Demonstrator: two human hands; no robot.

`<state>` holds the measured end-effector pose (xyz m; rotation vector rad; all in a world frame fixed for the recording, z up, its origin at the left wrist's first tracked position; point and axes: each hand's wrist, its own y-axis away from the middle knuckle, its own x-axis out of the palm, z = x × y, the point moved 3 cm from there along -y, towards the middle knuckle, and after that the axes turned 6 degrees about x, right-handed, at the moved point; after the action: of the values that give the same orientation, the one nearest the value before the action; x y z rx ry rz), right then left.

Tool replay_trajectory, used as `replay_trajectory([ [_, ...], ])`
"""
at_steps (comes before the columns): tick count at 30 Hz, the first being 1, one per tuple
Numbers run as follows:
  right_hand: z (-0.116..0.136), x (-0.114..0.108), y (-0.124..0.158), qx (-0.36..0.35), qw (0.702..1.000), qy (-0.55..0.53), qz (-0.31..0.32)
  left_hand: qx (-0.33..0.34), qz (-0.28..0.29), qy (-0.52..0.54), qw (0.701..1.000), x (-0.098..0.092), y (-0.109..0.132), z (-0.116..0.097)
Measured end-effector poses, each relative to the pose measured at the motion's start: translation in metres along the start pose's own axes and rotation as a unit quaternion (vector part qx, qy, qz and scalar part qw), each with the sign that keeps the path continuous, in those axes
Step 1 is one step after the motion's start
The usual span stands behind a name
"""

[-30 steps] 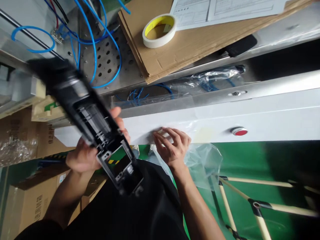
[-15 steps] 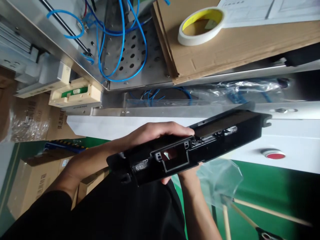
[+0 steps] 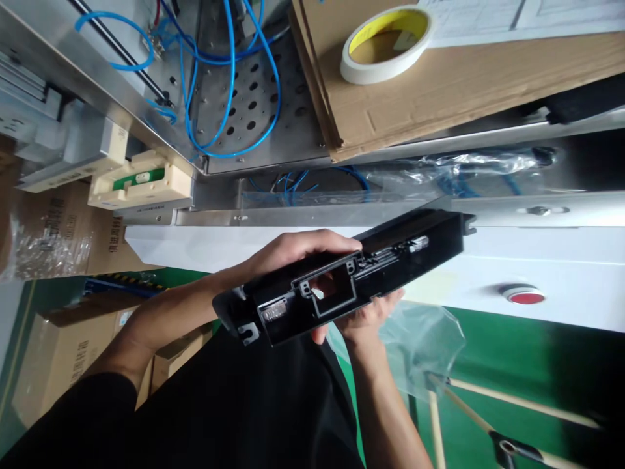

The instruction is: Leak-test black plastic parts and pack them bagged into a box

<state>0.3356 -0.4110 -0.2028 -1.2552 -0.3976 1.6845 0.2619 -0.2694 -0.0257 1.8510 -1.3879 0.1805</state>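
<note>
A long black plastic housing (image 3: 390, 257) with a rectangular cut-out lies across the middle of the view, tilted up to the right. My left hand (image 3: 293, 251) is wrapped over its upper edge, fingers closed on it. My right hand (image 3: 364, 319) supports it from below, with the fingertips showing under its lower edge. A clear plastic bag (image 3: 420, 342) hangs just right of my right wrist. Behind the housing runs a white machine panel (image 3: 537, 257).
A red button (image 3: 525, 295) sits on the white panel. Above are cardboard sheets (image 3: 463, 85) with a roll of tape (image 3: 385, 42) and papers, a perforated metal plate with blue tubing (image 3: 229, 78), and cardboard boxes (image 3: 63, 352) at the left on the green floor.
A second ago my left hand alone held the housing pointing up-left, with my right hand on the bag. The housing has swung down to lie across, and both hands hold it.
</note>
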Motion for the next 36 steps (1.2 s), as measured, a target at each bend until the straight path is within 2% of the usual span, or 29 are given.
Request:
replay_trajectory([
  [2, 0.007, -0.006, -0.012, 0.006, 1.0, 0.011, 0.015, 0.027, -0.019, -0.093, 0.995, -0.005, 0.002, -0.008],
  [3, 0.01, -0.009, -0.016, 0.01, 1.0, 0.01, 0.024, 0.068, -0.043, -0.165, 0.983, -0.01, 0.004, -0.014],
  [4, 0.012, -0.011, -0.019, 0.014, 0.999, 0.006, 0.034, 0.126, -0.08, -0.249, 0.957, -0.017, 0.006, -0.021],
  [5, 0.014, -0.014, -0.022, 0.018, 0.999, 0.0, 0.044, 0.191, -0.12, -0.34, 0.913, -0.024, 0.008, -0.029],
  [7, 0.015, -0.018, -0.024, 0.02, 0.998, -0.012, 0.058, 0.3, -0.167, -0.512, 0.787, -0.037, 0.011, -0.039],
  [9, 0.013, -0.021, -0.024, 0.022, 0.997, -0.019, 0.069, 0.355, -0.166, -0.642, 0.659, -0.047, 0.007, -0.039],
  [10, 0.012, -0.022, -0.023, 0.024, 0.997, -0.02, 0.073, 0.363, -0.15, -0.686, 0.613, -0.05, 0.003, -0.035],
  [11, 0.011, -0.023, -0.023, 0.025, 0.997, -0.019, 0.074, 0.36, -0.128, -0.719, 0.58, -0.052, -0.002, -0.03],
  [13, 0.01, -0.025, -0.023, 0.027, 0.997, -0.011, 0.076, 0.341, -0.095, -0.762, 0.542, -0.052, -0.011, -0.018],
  [18, 0.012, -0.031, -0.025, 0.03, 0.996, 0.015, 0.088, 0.319, -0.058, -0.792, 0.518, -0.047, -0.028, 0.0],
  [27, 0.021, -0.039, -0.037, 0.012, 0.996, 0.021, 0.084, 0.314, -0.058, -0.807, 0.497, -0.053, -0.034, 0.005],
  [36, 0.024, -0.038, -0.046, -0.008, 0.997, 0.033, 0.073, 0.322, -0.059, -0.791, 0.517, -0.055, -0.039, 0.003],
])
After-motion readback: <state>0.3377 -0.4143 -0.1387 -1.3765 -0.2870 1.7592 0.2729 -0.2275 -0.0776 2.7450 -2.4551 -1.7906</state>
